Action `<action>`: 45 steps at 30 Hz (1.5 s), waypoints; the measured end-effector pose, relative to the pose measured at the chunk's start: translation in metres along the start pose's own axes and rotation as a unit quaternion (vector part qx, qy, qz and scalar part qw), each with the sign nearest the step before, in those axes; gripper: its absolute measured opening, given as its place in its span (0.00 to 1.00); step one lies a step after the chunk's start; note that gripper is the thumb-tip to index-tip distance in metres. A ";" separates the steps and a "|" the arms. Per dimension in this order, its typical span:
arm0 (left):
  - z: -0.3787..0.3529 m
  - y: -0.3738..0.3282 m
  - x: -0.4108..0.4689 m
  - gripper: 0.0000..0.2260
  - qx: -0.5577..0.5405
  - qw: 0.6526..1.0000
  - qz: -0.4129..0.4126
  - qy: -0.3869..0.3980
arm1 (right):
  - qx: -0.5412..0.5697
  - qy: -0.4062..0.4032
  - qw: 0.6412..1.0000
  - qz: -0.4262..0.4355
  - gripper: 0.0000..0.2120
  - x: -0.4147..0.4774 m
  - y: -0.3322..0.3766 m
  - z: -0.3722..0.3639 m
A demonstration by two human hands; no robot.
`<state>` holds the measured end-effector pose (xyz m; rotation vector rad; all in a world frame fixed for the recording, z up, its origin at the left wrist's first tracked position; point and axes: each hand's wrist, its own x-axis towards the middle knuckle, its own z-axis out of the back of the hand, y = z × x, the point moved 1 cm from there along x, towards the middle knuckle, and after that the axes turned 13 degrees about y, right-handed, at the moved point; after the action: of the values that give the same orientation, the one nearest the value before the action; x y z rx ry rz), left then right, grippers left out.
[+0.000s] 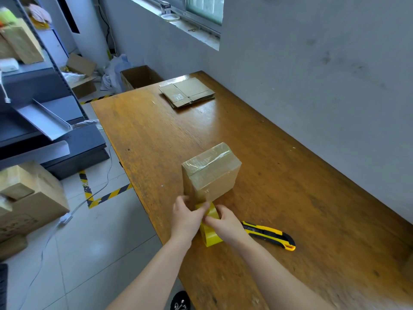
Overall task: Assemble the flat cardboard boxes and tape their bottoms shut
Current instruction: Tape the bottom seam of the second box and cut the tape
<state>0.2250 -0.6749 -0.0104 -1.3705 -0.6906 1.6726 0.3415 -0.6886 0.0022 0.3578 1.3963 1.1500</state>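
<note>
Head view showed an assembled cardboard box (211, 170) standing on the wooden table (290, 198), near the table's left edge and just ahead of both hands; clear tape ran shiny across its upper face and down the side facing the camera; a yellowish tape roll (210, 229) stood on edge against the foot of that near side, held between the two hands; the left hand (186, 217) had its fingers curled, thumb and fingertips pinching the roll's upper part close to the box; the right hand (225, 222) gripped the roll from the other side, fingers bent round it, their tips meeting the left hand's; whether a loose strip of tape was pinched between them could not be told; a yellow and black utility knife (268, 234) lay flat on the table just right of the right wrist, apart from the roll; a stack of flat cardboard boxes (187, 91) lay at the far end of the table, well apart from the assembled one; beyond that end an open carton (139, 77) stood on the floor; grey shelving (44, 121) with more cartons filled the left side, and yellow and black striped floor tape (105, 196) ran across the tiles beside the table.
</note>
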 end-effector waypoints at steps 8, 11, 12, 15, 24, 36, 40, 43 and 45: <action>-0.001 -0.005 0.004 0.09 -0.227 0.966 0.089 0.082 | -0.244 -0.166 0.955 -0.038 0.19 -0.002 -0.027 0.041; 0.000 -0.004 0.003 0.06 -0.248 0.962 0.095 0.067 | -0.383 -0.132 0.902 -0.151 0.22 -0.007 -0.057 0.058; 0.000 -0.004 0.002 0.06 -0.256 0.960 0.096 0.066 | -0.408 -0.118 0.891 -0.163 0.22 -0.008 -0.067 0.059; -0.002 -0.008 0.000 0.05 -0.284 0.951 0.100 0.074 | -0.455 -0.138 0.867 -0.148 0.19 -0.008 -0.081 0.058; 0.001 -0.010 0.002 0.05 -0.291 0.949 0.092 0.083 | -0.355 -0.231 0.890 0.168 0.09 -0.018 -0.043 0.048; 0.004 -0.005 0.002 0.03 -0.217 0.972 0.068 0.061 | -0.601 -0.272 0.719 0.220 0.08 -0.003 0.035 0.046; 0.005 -0.006 0.002 0.04 -0.203 0.976 0.066 0.051 | -0.646 -0.238 0.704 0.174 0.12 -0.001 0.043 0.043; 0.007 -0.008 0.002 0.04 -0.198 0.977 0.058 0.049 | -0.669 -0.235 0.690 0.143 0.13 0.006 0.046 0.041; 0.008 -0.010 0.002 0.04 -0.190 0.979 0.054 0.047 | -0.687 -0.242 0.674 0.123 0.12 0.007 0.056 0.036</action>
<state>0.2196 -0.6673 -0.0016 -1.7706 -0.9288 1.5991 0.3485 -0.6425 0.0496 -0.2688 -0.2311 1.8244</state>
